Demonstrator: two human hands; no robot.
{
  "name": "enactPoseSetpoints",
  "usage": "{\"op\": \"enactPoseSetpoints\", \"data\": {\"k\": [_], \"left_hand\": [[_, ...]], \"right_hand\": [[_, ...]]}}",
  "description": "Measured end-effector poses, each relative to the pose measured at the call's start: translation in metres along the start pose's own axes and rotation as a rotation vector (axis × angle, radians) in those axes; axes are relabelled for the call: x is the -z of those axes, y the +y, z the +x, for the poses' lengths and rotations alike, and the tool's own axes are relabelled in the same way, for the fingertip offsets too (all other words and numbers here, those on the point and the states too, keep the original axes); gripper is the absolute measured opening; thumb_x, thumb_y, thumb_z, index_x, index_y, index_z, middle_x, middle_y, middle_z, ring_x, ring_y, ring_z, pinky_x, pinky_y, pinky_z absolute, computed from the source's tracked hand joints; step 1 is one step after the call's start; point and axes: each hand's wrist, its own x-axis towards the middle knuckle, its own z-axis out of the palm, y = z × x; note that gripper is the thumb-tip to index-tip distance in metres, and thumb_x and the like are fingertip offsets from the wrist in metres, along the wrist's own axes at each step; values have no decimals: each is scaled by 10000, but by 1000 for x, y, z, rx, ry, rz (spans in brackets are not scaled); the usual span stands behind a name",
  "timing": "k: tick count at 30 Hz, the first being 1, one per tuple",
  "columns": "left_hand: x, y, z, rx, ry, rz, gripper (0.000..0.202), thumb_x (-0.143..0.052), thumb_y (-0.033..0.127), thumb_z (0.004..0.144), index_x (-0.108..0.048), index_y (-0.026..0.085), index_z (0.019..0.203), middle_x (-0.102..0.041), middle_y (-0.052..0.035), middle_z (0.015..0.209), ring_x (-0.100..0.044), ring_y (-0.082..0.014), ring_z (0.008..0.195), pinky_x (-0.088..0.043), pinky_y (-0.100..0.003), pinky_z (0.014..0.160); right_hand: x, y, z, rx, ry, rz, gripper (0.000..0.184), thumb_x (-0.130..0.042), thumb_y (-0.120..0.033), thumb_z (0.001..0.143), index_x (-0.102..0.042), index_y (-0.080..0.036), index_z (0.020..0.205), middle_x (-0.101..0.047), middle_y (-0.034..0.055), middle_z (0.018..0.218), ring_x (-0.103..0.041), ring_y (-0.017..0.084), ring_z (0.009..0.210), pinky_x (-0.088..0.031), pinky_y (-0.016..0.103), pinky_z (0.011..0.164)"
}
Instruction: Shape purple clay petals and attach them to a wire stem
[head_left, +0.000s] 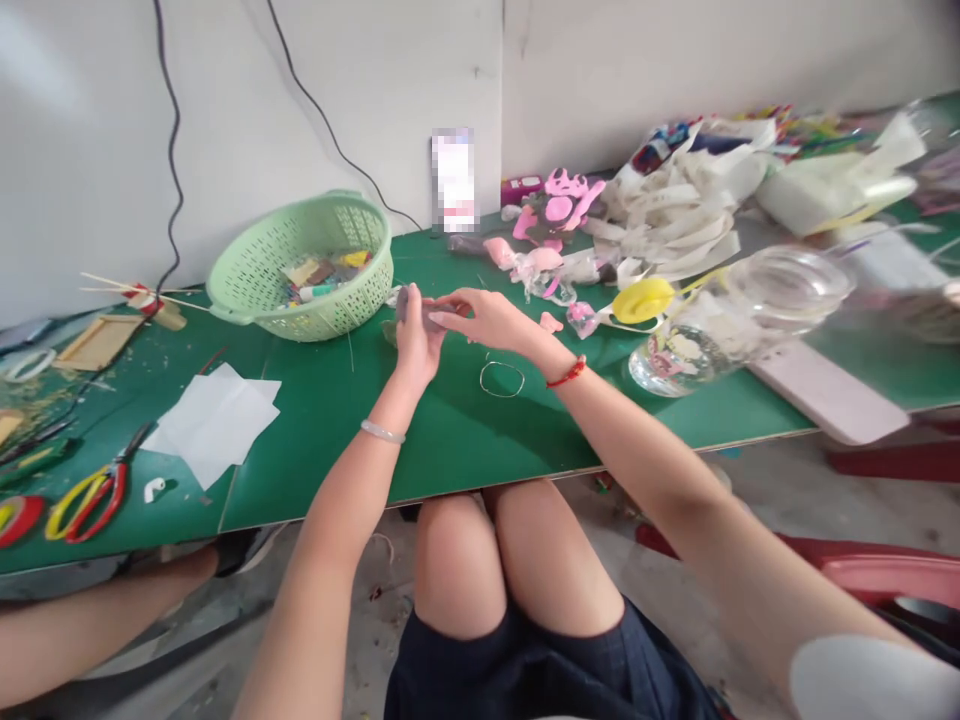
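Above the green table (300, 455), just right of the green basket, my left hand (420, 345) is closed around a small grey lump (433, 312). My right hand (491, 318) reaches in from the right, and its fingers pinch at the same lump. Fingers hide most of the lump, so its exact kind is unclear. A thin wire ring (501, 396) lies flat on the table below my right hand. Beside my right forearm lies a clear jar (667, 360), partly blurred.
A green perforated basket (300, 215) holds small odds and ends. White paper sheets (217, 420), red-and-yellow-handled pliers (105, 490) and a white earbud (154, 489) lie left. Pink pieces (559, 208), a yellow disc (643, 300) and a pale phone-like slab (829, 390) lie right. A phone (453, 180) leans on the wall.
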Motion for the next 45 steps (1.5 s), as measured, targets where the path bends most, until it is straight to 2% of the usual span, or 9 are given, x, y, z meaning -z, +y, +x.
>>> {"op": "enactPoseSetpoints", "data": {"k": [3, 11, 14, 17, 23, 28, 33, 39, 45], "left_hand": [[8, 3, 7, 38, -39, -50, 267, -744, 365, 920, -549, 223, 807, -623, 12, 722, -722, -150, 814, -584, -260, 785], [6, 0, 1, 158, -71, -86, 258, -847, 306, 824, -634, 176, 759, -606, 38, 669, -665, -116, 723, -593, -366, 903], [4, 5, -3, 206, -85, -149, 363, -849, 416, 814, -601, 179, 696, -566, 54, 615, -650, -115, 671, -598, -393, 916], [2, 12, -4, 212, -51, -200, 494, -740, 557, 882, -556, 185, 614, -566, 27, 578, -654, -129, 639, -603, -331, 817], [-2, 22, -8, 167, -32, -224, 400, -517, 322, 1050, -647, 161, 708, -716, -40, 705, -724, -119, 750, -559, -219, 766], [1, 27, -11, 185, -150, -169, 279, -575, 373, 1018, -739, 152, 1065, -802, -88, 975, -760, -187, 1004, -560, -293, 938], [1, 27, -11, 104, -164, -156, 267, -776, 414, 868, -717, 167, 949, -787, -93, 1001, -748, -208, 1061, -549, -325, 987], [-7, 27, -14, -68, -132, -5, 501, -883, 507, 712, -540, 190, 532, -569, 35, 569, -653, -105, 628, -552, -262, 836], [-9, 19, -14, -169, 54, 60, 736, -806, 605, 780, -309, 208, 407, -259, 82, 346, -277, -35, 338, -445, -216, 496]], "right_hand": [[-1, 4, -3, 148, 288, -168, 293, -720, -369, 929, -652, -146, 1107, -707, 129, 1103, -687, 220, 943, -562, 379, 877], [47, -24, -2, 347, 456, 102, 363, -474, -517, 1045, -586, -245, 1258, -675, 88, 1196, -690, 164, 988, -586, 311, 847], [60, -31, -1, 335, 428, 61, 297, -631, -418, 969, -606, -226, 1194, -692, 78, 1153, -684, 152, 919, -583, 298, 809], [48, -20, -4, 117, 330, -9, 403, -773, -339, 847, -599, -189, 1178, -703, 80, 1080, -670, 154, 832, -586, 331, 805], [8, 0, -6, -258, -118, 278, 346, -799, -332, 850, -608, -149, 1073, -723, 58, 922, -699, 151, 800, -610, 330, 814], [5, 1, 4, -215, -323, 636, 324, -853, -368, 795, -697, -139, 963, -729, 45, 955, -706, 116, 835, -627, 254, 833], [0, 8, 14, -160, -281, 584, 426, -953, -290, 627, -677, -157, 924, -678, -35, 813, -631, 66, 670, -575, 178, 616], [-12, 10, 15, -80, -356, 561, 482, -914, -343, 667, -561, -186, 956, -684, -64, 695, -609, 95, 479, -531, 232, 488], [-19, -5, 4, 30, -300, 12, 264, -665, -163, 939, -497, -210, 741, -603, -53, 603, -532, 104, 500, -412, 240, 560]]}}
